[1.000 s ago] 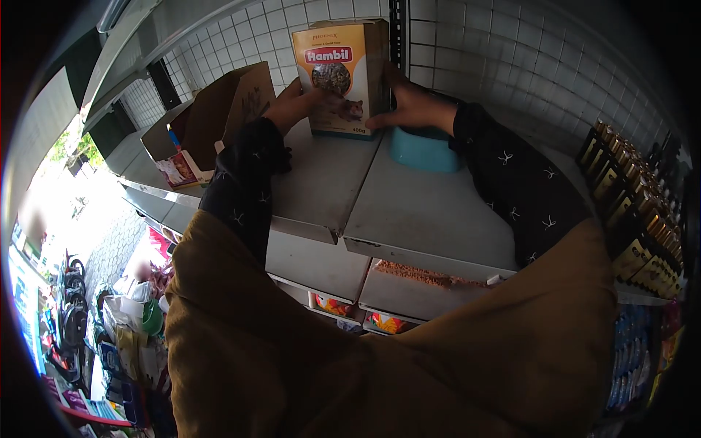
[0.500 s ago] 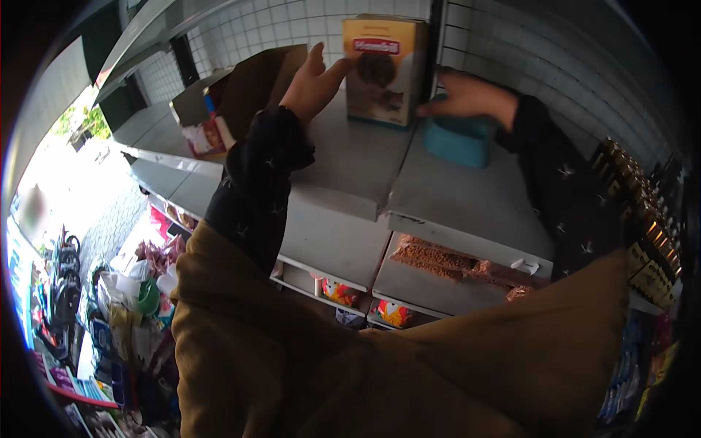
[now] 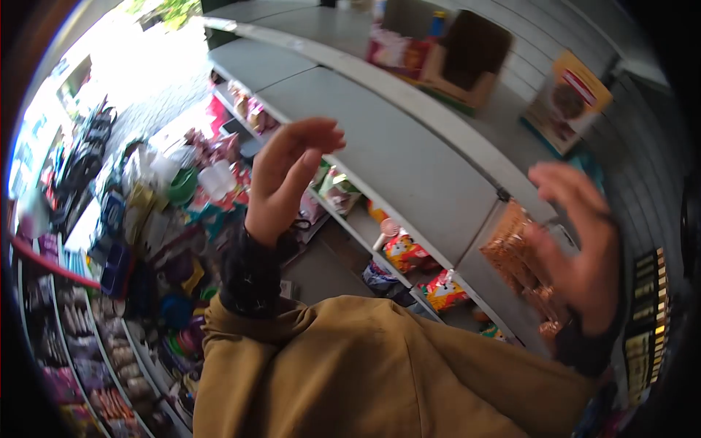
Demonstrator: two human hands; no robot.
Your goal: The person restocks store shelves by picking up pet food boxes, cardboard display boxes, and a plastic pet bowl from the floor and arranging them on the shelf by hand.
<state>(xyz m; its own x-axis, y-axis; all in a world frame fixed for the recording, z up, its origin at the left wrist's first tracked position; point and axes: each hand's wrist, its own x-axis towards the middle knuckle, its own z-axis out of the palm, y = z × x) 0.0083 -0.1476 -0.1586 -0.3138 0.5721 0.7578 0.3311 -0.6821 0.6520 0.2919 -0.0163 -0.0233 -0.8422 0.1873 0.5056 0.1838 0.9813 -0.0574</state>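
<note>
Hands up and empty: my left hand [image 3: 288, 179] hangs in the air with its fingers loosely spread and nothing between them, and my right hand [image 3: 580, 244] is the same, palm open, fingers apart, blurred at the edges. The yellow box [image 3: 568, 101] stands on the grey shelf [image 3: 409, 157], up and away from both hands, well apart from either; it lies beyond my right hand and nearer to it than to the left. The box's long side runs up from the shelf, though the whole view tilts, so it looks slanted. Farther off past my left fingertips a brown carton [image 3: 467, 62] sits on the same shelf with bright packets inside. Under the shelf edge, just beside my right hand, bags of brown pellets [image 3: 515, 252] show. The box's print is too soft to read, its base is partly hidden, and my right wrist is cut off by my brown sleeve [image 3: 380, 372].
</note>
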